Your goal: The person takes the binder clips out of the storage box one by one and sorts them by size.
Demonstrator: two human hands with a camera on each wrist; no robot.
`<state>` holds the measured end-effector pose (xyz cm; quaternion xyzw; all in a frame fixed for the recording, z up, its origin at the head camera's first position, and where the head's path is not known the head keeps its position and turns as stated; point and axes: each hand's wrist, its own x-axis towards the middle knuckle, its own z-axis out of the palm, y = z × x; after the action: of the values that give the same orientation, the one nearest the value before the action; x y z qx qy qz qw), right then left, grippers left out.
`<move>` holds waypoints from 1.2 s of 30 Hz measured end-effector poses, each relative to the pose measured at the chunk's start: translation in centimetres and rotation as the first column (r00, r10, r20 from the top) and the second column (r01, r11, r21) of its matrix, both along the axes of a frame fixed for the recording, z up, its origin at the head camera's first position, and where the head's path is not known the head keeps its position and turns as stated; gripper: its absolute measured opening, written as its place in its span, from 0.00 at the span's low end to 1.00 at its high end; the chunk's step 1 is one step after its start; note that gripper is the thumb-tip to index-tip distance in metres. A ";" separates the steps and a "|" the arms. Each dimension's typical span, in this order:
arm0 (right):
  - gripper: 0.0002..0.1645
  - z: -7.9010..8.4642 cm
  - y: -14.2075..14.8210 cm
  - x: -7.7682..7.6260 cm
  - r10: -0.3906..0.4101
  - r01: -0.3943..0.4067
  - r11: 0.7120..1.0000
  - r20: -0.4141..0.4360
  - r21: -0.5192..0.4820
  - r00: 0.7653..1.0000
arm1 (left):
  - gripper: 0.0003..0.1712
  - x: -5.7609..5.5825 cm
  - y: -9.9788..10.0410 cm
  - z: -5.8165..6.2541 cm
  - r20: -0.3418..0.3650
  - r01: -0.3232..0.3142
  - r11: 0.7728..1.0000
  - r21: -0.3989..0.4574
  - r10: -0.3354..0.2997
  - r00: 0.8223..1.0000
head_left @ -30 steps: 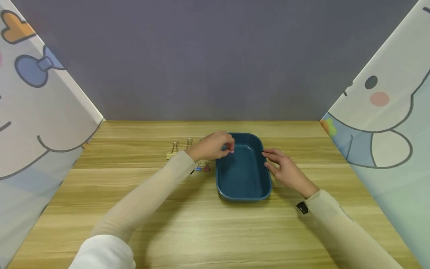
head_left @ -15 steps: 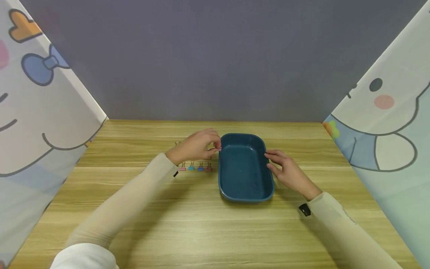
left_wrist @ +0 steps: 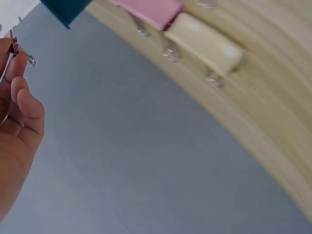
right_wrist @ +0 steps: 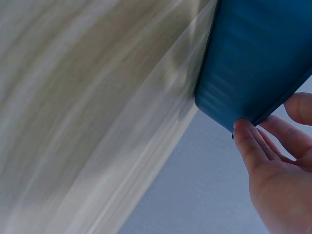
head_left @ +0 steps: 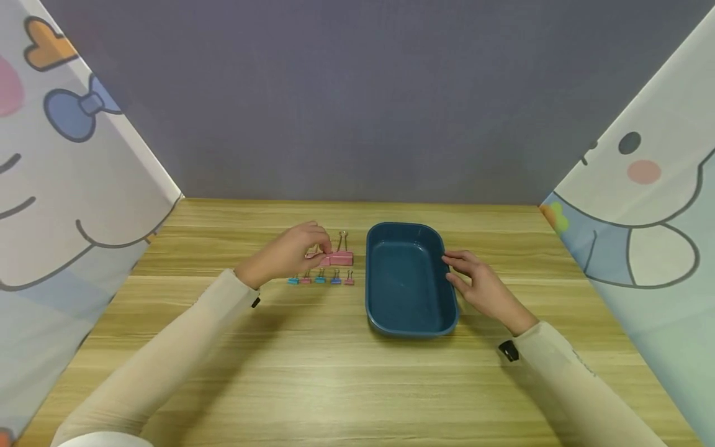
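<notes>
My left hand point(head_left: 290, 251) pinches a small dark pink binder clip point(left_wrist: 13, 46) between thumb and fingertips, above the binder clips on the table. Just past its fingers lies a large pink binder clip point(head_left: 342, 258) with its wire handles pointing away. A large cream binder clip with pale dots point(left_wrist: 204, 44) shows in the left wrist view; the hand covers it in the head view. My right hand point(head_left: 480, 285) rests its fairly straight fingers on the right rim of a blue plastic bin point(head_left: 412, 329).
Nearer me than the large clips is a row of small binder clips, among them a teal one point(head_left: 320, 279), a blue one point(head_left: 336, 281) and a red one point(head_left: 349, 282). A grey wall point(head_left: 357, 105) stands behind the wooden table point(head_left: 346, 391), with printed panels at both sides.
My left hand has moved left from over the bin, across its left rim, to above the clips, still pinching the small clip. My right hand stays at the bin's rim.
</notes>
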<state>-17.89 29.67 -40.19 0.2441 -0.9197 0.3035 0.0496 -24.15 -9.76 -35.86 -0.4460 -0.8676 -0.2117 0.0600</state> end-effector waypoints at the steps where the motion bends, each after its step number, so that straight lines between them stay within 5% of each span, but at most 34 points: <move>1: 0.24 0.0 0.0 0.0 -0.001 0.001 1.000 0.000 -0.002 1.000 | 0.09 0.2 -0.4 -0.2 0.004 -0.007 1.000 0.000 0.007 1.000; 20: 0.24 0.1 0.0 0.3 -0.005 0.006 1.000 0.019 -0.022 1.000 | 0.09 2.4 -7.6 -3.3 0.098 -0.192 0.979 -0.075 0.199 0.975; 29: 0.24 0.2 0.2 0.4 -0.006 0.006 1.000 0.017 -0.010 1.000 | 0.10 2.5 -8.0 -5.4 0.103 -0.197 0.975 -0.099 0.207 0.973; 36: 0.24 0.2 0.3 0.4 -0.003 0.004 1.000 0.041 -0.024 0.999 | 0.11 2.6 -7.8 -5.9 0.139 -0.252 0.955 -0.156 0.274 0.952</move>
<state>-17.46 29.97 -39.97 0.2355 -0.9172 0.3195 0.0342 -21.52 -17.52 -41.71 -0.3110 -0.9337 -0.1768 -0.0122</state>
